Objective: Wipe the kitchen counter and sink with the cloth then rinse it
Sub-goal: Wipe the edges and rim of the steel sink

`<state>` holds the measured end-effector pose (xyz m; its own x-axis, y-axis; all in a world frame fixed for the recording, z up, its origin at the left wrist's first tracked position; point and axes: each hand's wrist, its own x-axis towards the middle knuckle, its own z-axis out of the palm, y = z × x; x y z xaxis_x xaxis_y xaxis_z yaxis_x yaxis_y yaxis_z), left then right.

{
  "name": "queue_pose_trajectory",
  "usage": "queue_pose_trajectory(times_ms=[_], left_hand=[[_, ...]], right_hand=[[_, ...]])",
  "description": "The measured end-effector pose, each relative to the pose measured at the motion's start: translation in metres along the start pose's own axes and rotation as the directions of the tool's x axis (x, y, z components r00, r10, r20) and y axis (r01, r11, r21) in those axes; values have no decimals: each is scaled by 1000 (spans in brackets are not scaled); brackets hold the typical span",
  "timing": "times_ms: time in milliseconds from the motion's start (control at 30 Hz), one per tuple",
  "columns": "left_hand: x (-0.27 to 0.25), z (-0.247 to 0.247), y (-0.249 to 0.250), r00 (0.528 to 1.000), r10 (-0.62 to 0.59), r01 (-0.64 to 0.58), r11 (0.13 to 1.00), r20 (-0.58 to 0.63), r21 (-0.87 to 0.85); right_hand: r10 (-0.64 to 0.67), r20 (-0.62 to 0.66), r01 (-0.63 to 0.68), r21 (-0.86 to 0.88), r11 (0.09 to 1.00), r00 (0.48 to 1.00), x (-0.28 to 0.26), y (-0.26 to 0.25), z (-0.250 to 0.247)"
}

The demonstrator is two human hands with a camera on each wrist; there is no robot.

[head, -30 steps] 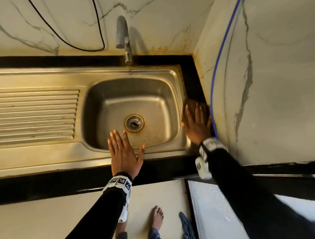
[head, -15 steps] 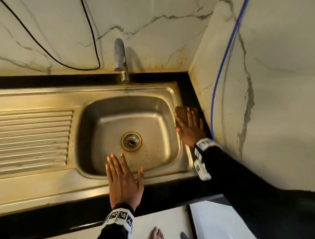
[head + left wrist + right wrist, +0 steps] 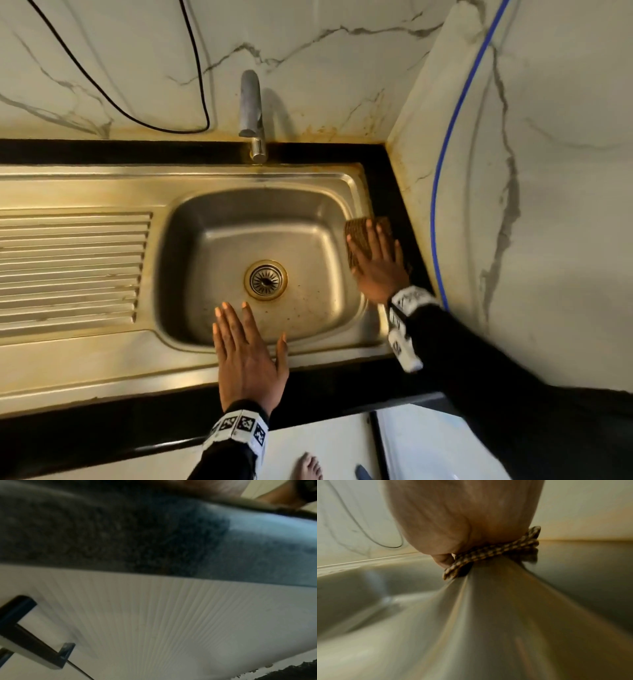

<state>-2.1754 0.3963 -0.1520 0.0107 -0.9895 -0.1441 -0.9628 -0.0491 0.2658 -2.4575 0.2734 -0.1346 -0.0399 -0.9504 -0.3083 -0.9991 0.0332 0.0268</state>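
Note:
A brown checked cloth (image 3: 358, 236) lies folded on the right rim of the steel sink (image 3: 368, 329), partly over the black counter (image 3: 383, 171). My right hand (image 3: 376, 260) presses flat on it with straight fingers. The right wrist view shows the cloth (image 3: 491, 553) squeezed between my palm and the rim. My left hand (image 3: 245, 353) rests flat on the sink's front rim, fingers straight and spread, reaching over the basin. In the left wrist view only the counter's dark front edge (image 3: 120, 534) and a white cupboard front show.
A steel tap (image 3: 251, 113) stands behind the basin, with a drain (image 3: 265, 280) in the middle. A ribbed drainboard (image 3: 72, 267) lies to the left. Marble walls close the back and right, carrying a black cable (image 3: 120, 109) and a blue cable (image 3: 445, 164). A bare foot (image 3: 306, 466) stands below.
My right hand has slid the cloth along the right rim, from the counter beside the wall to farther from me and towards the basin. The left hand has stayed on the front rim.

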Motion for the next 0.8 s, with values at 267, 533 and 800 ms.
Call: queue_pose_trajectory(times_ms=[267, 533, 800], left_hand=[[-3, -6, 3, 999, -39, 39, 999, 26, -7], [-3, -3, 2, 999, -38, 38, 998, -1, -41], [-3, 4, 0, 1000, -18, 17, 1000, -3, -26]], right_hand=[[88, -102, -77, 106, 991, 991, -188, -11, 60], [303, -39, -295, 144, 944, 952, -122, 33, 50], [260, -20, -244, 276, 929, 966, 1, 40, -5]])
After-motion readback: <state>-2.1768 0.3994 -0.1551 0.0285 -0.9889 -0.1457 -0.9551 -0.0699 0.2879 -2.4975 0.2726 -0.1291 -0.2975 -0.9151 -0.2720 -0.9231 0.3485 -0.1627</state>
